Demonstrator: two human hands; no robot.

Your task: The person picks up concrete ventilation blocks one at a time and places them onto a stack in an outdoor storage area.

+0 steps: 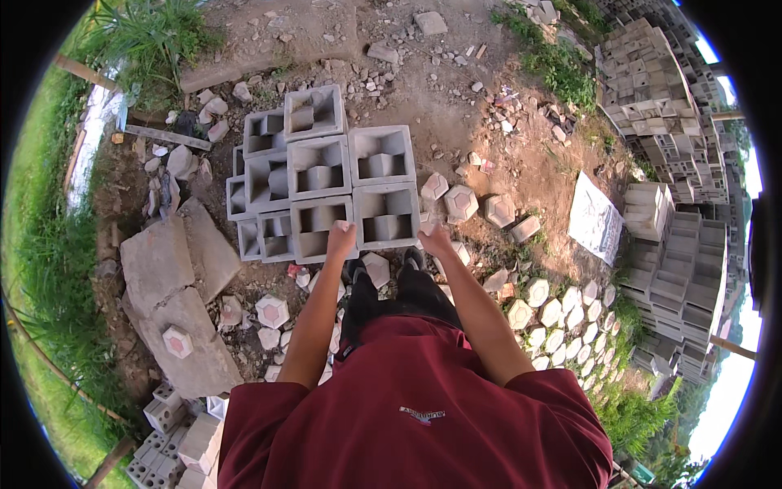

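Observation:
A square grey hollow concrete block (393, 224) with a stepped inner divider is at the near right corner of a stack, in front of my feet. My left hand (342, 237) is closed at its left edge, beside a neighbouring hollow block (319, 218). On the opposite edge, my right hand (435, 238) is closed too, with its fingertips partly hidden. Directly behind stands another hollow block (383, 156). More blocks of this kind rise in tiers to the left, the topmost block (314, 114) being at the far end.
Hexagonal pavers (461, 203) lie on the dirt to the right, several more near my feet. Broken concrete slabs (175, 301) are at the left. Tall block stacks (680, 253) line the right side, near a white sheet (595, 218). Rubble (371, 85) is scattered beyond the stack.

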